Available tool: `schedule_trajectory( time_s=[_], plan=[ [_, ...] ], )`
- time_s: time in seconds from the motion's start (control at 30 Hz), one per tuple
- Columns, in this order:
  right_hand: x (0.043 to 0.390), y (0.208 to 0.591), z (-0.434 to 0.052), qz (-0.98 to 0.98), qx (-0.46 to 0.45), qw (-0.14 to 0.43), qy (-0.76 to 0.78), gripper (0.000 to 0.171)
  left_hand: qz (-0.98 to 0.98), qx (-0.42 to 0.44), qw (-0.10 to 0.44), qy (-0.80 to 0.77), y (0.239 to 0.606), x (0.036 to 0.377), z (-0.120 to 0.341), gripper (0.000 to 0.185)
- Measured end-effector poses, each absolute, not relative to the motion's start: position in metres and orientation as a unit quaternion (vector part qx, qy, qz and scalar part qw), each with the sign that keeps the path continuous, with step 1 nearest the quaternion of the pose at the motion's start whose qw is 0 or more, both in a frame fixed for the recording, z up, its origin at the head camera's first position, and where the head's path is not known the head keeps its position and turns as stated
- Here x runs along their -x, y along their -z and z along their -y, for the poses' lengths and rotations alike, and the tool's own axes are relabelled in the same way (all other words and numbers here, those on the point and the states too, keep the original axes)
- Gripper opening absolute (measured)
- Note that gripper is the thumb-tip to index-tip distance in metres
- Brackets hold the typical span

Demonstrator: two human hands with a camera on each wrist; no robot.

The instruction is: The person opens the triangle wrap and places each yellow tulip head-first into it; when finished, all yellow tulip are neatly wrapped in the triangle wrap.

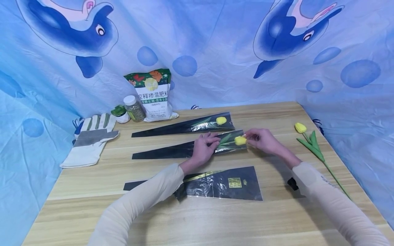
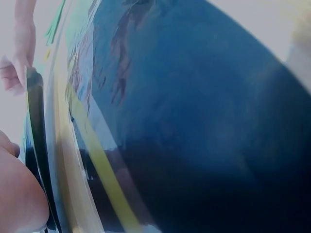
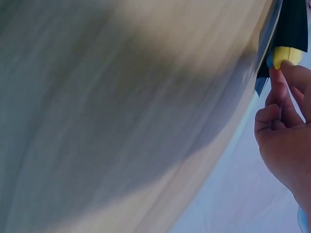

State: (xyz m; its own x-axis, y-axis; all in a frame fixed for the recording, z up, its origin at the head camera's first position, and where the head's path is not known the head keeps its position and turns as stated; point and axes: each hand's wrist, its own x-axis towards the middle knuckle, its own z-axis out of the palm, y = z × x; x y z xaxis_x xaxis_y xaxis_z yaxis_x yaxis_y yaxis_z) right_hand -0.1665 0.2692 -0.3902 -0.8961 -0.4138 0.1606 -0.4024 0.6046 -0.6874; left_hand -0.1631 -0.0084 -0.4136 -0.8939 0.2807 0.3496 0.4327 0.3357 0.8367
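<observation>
Three black plastic flower sleeves lie on the wooden table (image 1: 277,112). The far sleeve (image 1: 181,128) holds a yellow tulip (image 1: 221,120). My left hand (image 1: 212,139) grips the middle sleeve (image 1: 166,151) near its wide end, fingers curled on the film. My right hand (image 1: 250,137) pinches the yellow tulip bud (image 1: 240,140) at that sleeve's mouth; in the right wrist view its fingertips (image 3: 278,80) touch the bud (image 3: 286,52). The near sleeve (image 1: 221,184) is empty, partly under my left forearm. The left wrist view shows dark film (image 2: 194,121) close up.
A loose yellow tulip (image 1: 309,140) with a green stem lies at the table's right edge. At the back left are a work glove (image 1: 89,143), a jar (image 1: 134,108), a small white pot (image 1: 120,115) and a fertilizer bag (image 1: 152,95). Blue dolphin cloth (image 1: 197,41) surrounds the table.
</observation>
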Motion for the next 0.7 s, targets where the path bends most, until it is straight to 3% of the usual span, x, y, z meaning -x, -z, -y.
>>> schedule_trajectory(
  time_s=[0.43, 0.7],
  plan=[
    [0.1676, 0.3907, -0.2623, -0.877, 0.156, 0.097, 0.444, 0.017, 0.817, 0.22, 0.075, 0.528, 0.4141, 0.1629, 0.0057, 0.014],
    [0.1696, 0.3947, -0.2601, -0.86, 0.165, 0.117, 0.469, 0.025, 0.822, 0.225, 0.073, 0.519, 0.4126, 0.1655, 0.0047, 0.014]
  ],
)
